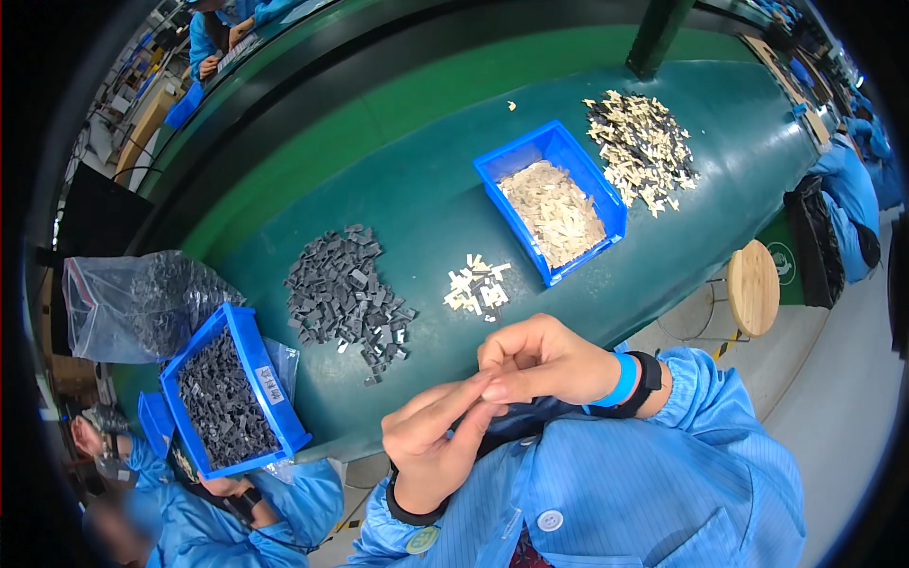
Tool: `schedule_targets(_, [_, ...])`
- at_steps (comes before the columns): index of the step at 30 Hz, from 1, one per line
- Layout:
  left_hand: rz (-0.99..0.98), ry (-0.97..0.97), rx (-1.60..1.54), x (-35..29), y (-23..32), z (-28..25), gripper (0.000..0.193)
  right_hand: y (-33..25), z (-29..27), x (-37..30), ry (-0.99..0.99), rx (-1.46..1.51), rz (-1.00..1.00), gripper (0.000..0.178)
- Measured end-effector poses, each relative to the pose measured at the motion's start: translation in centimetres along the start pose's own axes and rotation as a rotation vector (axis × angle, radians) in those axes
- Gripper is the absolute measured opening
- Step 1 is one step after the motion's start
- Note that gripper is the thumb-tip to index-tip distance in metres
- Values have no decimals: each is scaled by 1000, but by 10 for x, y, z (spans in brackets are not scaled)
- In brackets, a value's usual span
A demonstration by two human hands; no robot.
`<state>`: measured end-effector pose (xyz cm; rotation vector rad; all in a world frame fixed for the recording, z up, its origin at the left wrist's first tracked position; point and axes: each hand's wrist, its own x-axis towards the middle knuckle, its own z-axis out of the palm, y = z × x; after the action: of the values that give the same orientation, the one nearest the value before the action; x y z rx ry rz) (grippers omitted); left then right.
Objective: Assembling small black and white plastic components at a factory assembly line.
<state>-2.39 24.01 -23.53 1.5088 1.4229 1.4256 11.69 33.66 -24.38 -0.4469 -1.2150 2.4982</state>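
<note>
My left hand point(431, 440) and my right hand point(549, 364) meet in front of my chest, over the near edge of the green table. Thumbs and fingers of both are pinched together at the tips. Whatever lies between them is hidden or too small to name. Just beyond my hands is a small pile of cream and black plastic pieces point(476, 286). A blue bin point(492, 185) of cream-coloured small pieces point(554, 213) stands behind it. Farther left lies a heap of dark grey plastic parts point(336, 284).
A blue bin point(248, 346) full of dark parts stands at the left, beside a clear plastic bag point(114, 308) of dark parts. A mixed cream-and-black heap point(639, 147) lies far right near a green post point(658, 38). A co-worker's sleeve point(303, 502) is at lower left; a round wooden stool point(755, 289) stands right.
</note>
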Motion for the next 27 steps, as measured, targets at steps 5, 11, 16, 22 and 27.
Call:
schedule_targets(5, [-167,78,-289,-5,-3,2,27,7,-5,0,-57,258,-35,15])
schedule_targets(11, [-434,91,-917,-6,-7,5,22,19,-3,3,-32,327,-73,15])
schedule_targets(16, [-767,71,-1415,-14,-15,0,22,24,1,4,188,-226,-364,19])
schedule_targets(22, [-701,-41,-1340,-24,-12,-10,22,17,-5,3,37,-625,-388,21])
schedule_targets(27, [-136,483,-500,-37,8,-53,22,4,-18,4,142,-964,-461,19])
